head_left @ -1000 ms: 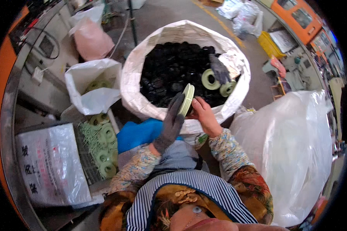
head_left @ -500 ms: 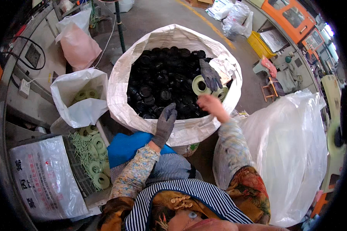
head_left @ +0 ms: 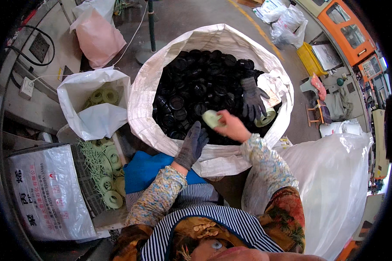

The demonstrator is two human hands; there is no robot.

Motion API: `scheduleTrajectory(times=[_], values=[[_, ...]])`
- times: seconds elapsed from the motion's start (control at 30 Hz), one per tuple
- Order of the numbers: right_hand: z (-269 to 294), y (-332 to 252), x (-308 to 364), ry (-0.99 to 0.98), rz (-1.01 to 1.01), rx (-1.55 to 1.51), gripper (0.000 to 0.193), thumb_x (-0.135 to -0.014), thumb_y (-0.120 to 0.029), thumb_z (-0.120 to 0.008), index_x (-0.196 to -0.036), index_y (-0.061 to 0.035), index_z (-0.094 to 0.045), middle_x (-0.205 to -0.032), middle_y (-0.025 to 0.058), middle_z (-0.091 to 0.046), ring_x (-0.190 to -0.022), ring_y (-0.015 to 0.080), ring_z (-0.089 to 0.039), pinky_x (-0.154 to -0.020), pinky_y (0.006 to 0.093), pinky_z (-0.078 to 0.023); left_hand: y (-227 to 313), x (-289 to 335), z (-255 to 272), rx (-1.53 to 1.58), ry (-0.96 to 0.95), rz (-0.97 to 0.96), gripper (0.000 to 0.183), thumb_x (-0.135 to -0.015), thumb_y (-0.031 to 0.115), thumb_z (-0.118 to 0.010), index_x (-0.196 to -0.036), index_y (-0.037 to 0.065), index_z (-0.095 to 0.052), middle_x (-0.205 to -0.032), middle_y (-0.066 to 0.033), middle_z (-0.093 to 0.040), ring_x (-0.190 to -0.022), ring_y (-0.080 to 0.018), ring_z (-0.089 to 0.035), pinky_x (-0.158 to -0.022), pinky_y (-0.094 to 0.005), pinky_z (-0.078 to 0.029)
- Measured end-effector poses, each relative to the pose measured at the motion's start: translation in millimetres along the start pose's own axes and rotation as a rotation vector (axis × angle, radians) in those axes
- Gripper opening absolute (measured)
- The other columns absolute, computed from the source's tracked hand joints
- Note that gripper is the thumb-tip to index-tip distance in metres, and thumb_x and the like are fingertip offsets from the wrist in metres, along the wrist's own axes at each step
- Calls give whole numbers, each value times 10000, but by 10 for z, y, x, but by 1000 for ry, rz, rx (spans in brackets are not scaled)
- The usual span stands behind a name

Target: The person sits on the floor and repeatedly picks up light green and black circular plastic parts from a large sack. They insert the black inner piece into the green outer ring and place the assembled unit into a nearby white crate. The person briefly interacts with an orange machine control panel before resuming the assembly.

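Observation:
My bare right hand (head_left: 231,126) pinches a pale green plastic ring (head_left: 211,118) by its edge, above the black round caps (head_left: 200,89) that fill a big white woven sack (head_left: 141,102). My left hand (head_left: 193,145), in a dark grey glove, is at the sack's near rim, fingers loosely stretched toward the caps and nothing visible in them. An unworn grey glove (head_left: 252,100) lies on the caps at the right. Beside that glove rests another pale green ring (head_left: 266,117), partly hidden under crumpled white material (head_left: 272,88).
A smaller white bag (head_left: 93,106) with green rings stands at the left. Below it, a crate holds several rings (head_left: 113,199) and thin green sticks (head_left: 90,163), next to a printed sack (head_left: 52,191). A large clear plastic bag (head_left: 331,187) bulges at my right.
My right hand has taken up one green ring beside the unworn glove and moved it left over the caps. My left hand stays near the rim. The whole view has shifted somewhat.

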State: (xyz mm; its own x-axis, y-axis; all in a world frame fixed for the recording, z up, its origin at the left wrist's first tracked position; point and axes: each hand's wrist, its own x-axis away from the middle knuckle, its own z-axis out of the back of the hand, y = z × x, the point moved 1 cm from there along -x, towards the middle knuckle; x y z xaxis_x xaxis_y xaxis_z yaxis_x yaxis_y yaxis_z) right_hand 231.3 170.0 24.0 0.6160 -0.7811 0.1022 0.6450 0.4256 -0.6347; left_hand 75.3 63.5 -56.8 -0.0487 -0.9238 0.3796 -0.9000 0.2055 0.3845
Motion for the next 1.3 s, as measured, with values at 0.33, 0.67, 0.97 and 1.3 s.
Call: scheduleTrajectory(times=[0.33, 0.67, 0.97, 1.3], values=[[-59, 670, -1097, 436, -105, 728, 564, -707, -195, -761, -1207, -98, -519, -1110, 140, -551, -1003, 352, -542, -814, 449, -496, 163, 77, -91, -182, 233, -131, 418, -906, 268, -622, -1256, 78, -495, -1089, -86, -609, -1000, -203, -605, -839, -352, -508], [74, 425, -1005, 295, -59, 529, 441, -780, -184, -668, -1179, -79, -515, -976, 172, -625, -910, 331, -602, -748, 442, -506, 168, 185, -86, -375, 71, -425, 339, -859, -3, -567, -1196, 40, -571, -1194, -141, -545, -1073, -266, -585, -883, -366, -516], [156, -455, 47, -155, -99, -54, 259, -865, -102, -575, -1083, -42, -449, -730, 194, -640, -669, 382, -635, -630, 475, -487, 175, 188, -252, 34, -199, -138, 375, -936, 99, -513, -1300, 43, -444, -1213, -119, -552, -1100, -209, -576, -916, -342, -509], [3, -1094, 685, 163, 197, 317, 637, -808, -258, -690, -1348, -106, -387, -1036, 196, -543, -873, 399, -594, -703, 459, -500, 134, 406, -134, -953, -348, -683, 390, -953, 77, -520, -1322, 18, -407, -1232, -136, -524, -1111, -214, -563, -905, -340, -511]])
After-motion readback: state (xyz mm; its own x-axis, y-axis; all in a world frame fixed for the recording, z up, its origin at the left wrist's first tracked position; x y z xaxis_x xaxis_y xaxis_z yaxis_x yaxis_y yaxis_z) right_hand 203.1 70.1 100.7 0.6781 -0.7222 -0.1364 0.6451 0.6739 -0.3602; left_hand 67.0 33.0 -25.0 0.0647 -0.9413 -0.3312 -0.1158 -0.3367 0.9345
